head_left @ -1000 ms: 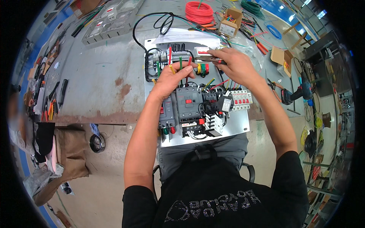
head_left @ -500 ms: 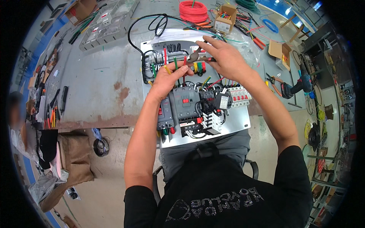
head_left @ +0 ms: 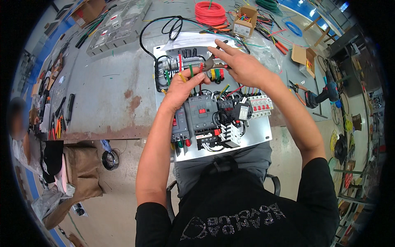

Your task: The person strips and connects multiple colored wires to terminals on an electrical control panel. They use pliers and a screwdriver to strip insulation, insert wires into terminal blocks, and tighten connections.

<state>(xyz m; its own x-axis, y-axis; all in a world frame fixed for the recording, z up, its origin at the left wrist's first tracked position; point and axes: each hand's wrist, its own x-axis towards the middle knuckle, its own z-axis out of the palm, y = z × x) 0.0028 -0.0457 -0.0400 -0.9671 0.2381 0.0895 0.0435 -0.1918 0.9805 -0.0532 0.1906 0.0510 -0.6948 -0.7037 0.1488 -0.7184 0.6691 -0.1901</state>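
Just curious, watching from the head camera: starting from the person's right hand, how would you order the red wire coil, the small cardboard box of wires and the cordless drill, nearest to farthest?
From the right hand:
1. Small cardboard box, just beyond the hand.
2. Red wire coil, beyond it, slightly left.
3. Cordless drill, far right by the table edge.

Bare grey tabletop (head_left: pixel 111 82) left of the panel (head_left: pixel 259 133), wire coils (head_left: pixel 212 12), boxes (head_left: pixel 245 21) crowding behind it

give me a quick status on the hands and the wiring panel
Left hand pinching a green wire. Right hand gripping small pliers beside it. Panel overhangs the bench edge; nothing in the way.
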